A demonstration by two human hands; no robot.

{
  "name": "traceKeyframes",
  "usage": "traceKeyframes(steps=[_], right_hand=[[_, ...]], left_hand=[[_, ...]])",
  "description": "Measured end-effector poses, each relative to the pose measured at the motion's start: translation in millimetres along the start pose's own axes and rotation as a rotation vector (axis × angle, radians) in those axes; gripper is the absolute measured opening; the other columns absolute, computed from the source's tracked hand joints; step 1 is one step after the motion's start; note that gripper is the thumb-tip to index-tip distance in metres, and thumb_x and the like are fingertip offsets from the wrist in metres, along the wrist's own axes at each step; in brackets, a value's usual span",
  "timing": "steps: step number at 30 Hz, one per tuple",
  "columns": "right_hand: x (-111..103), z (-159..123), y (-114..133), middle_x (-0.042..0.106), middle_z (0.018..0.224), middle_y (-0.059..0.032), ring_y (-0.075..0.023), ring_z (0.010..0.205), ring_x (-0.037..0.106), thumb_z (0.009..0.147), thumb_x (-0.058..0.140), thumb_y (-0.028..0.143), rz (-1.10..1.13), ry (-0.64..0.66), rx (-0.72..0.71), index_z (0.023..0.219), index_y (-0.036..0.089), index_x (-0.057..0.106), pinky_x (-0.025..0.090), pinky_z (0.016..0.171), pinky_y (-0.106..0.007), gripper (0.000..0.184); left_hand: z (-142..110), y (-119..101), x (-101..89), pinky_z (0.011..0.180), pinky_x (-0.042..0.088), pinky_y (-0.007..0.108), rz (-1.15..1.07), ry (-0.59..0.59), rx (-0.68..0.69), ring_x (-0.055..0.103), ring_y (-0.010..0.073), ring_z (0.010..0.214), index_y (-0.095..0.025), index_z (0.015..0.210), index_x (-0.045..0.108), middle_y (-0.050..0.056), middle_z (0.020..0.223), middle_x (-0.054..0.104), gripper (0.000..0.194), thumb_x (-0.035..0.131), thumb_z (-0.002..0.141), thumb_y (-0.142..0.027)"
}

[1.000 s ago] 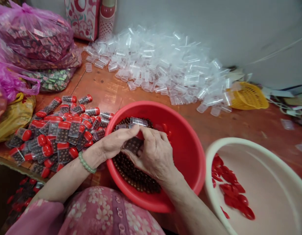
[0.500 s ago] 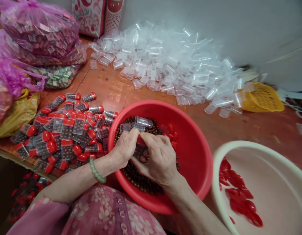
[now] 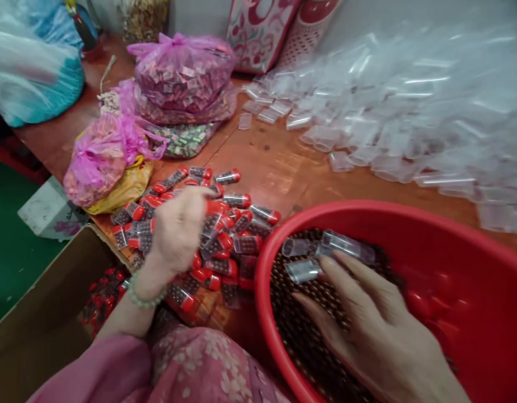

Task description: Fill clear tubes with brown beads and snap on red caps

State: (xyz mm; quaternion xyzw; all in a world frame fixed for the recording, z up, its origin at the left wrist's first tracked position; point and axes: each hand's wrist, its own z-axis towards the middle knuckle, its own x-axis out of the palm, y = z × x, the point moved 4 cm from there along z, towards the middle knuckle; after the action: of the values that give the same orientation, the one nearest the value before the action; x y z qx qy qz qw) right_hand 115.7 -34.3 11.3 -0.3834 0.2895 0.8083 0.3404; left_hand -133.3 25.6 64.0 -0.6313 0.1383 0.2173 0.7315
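- Basically, the wooden table (image 3: 267,162) fills most of your view, running from the far left across to the right beneath everything you are working with.
- Across its back right you have a broad heap of clear cases (image 3: 393,112), tumbled at many angles.
- Close to you, at the lower right, sits the red basin (image 3: 261,302).
- At your lower left is the cardboard box (image 3: 40,330), with more red-capped pieces visible inside it.
- Beyond the near edge, left of centre, you can see the knotted pink bag (image 3: 183,75), full of small packets, resting on other bags.
- Left of the basin lies your pile of filled cases (image 3: 231,291), red-capped, with dark beads showing through their clear walls.
- Your right hand (image 3: 380,330) reaches into the basin with thumb and fingers apart; the index fingertip is right by the clear cases there, though you cannot tell whether it touches them.
- Your left hand (image 3: 178,229) is blurred over the pile, fingers curled; a case shows just beside them, but you cannot tell whether they grip it.
- A few loose clear tubes (image 3: 346,246) lie on the beads.
- Around your left wrist is the green bracelet (image 3: 147,301).
- Smallest, the dark brown beads (image 3: 292,319) cover the basin's left side.
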Motion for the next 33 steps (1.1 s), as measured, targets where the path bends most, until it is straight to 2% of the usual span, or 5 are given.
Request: traceKeyframes(steps=[3, 10, 14, 23, 33], right_hand=[[-0.5, 0.5, -8.5, 0.065, 0.119, -0.0159, -0.0290, 0.099, 0.068, 0.089, 0.060, 0.024, -0.049, 0.161, 0.058, 0.130, 0.019, 0.054, 0.058, 0.079, -0.043, 0.042], [-19.4, -3.1, -71.2, 0.069, 0.108, -0.0108, -0.0233, 0.095, 0.067, 0.096, 0.045, 0.025, -0.150, 0.456, 0.415, 0.115, 0.016, 0.062, 0.054, 0.084, -0.036, 0.027], [-11.5, 5.2, -93.6, 0.069, 0.099, -0.0089, -0.0199, 0.088, 0.066, 0.096, 0.045, 0.025, -0.128, 0.674, 0.469, 0.107, 0.017, 0.065, 0.050, 0.078, -0.030, 0.024], [45.1, 42.0, -69.2, 0.065, 0.112, -0.0113, -0.0231, 0.101, 0.062, 0.089, 0.060, 0.030, -0.032, 0.790, 0.284, 0.117, 0.014, 0.058, 0.045, 0.081, -0.029, 0.032], [22.9, 36.0, -66.4, 0.067, 0.105, -0.0124, -0.0267, 0.100, 0.062, 0.092, 0.055, 0.034, -0.103, 0.713, 0.192, 0.109, 0.014, 0.059, 0.040, 0.084, -0.034, 0.027]], left_hand=[[14.4, 36.4, -45.5, 0.073, 0.040, 0.031, 0.527, -0.278, 0.029, 0.052, 0.0162, 0.070, -0.021, 0.081, 0.060, 0.002, 0.077, 0.059, 0.033, 0.034, 0.096, -0.033], [29.9, 77.1, -50.0, 0.075, 0.037, 0.040, 0.748, -0.131, 0.136, 0.060, 0.0290, 0.093, -0.021, 0.087, 0.061, 0.003, 0.078, 0.061, 0.020, 0.051, 0.087, -0.038], [18.5, 41.4, -16.4, 0.095, 0.038, 0.048, 0.608, -0.030, 0.206, 0.052, 0.0316, 0.122, -0.021, 0.120, 0.056, 0.006, 0.117, 0.062, 0.033, 0.039, 0.096, -0.034], [-3.8, -17.6, 108.8, 0.086, 0.052, 0.033, 0.178, 0.223, 0.535, 0.064, 0.0182, 0.093, -0.011, 0.102, 0.063, 0.010, 0.100, 0.070, 0.020, 0.045, 0.093, -0.013], [-10.9, -2.5, 134.7, 0.087, 0.050, 0.037, 0.170, 0.168, 0.591, 0.063, 0.0197, 0.094, -0.014, 0.100, 0.064, 0.010, 0.101, 0.071, 0.024, 0.044, 0.089, -0.006]])
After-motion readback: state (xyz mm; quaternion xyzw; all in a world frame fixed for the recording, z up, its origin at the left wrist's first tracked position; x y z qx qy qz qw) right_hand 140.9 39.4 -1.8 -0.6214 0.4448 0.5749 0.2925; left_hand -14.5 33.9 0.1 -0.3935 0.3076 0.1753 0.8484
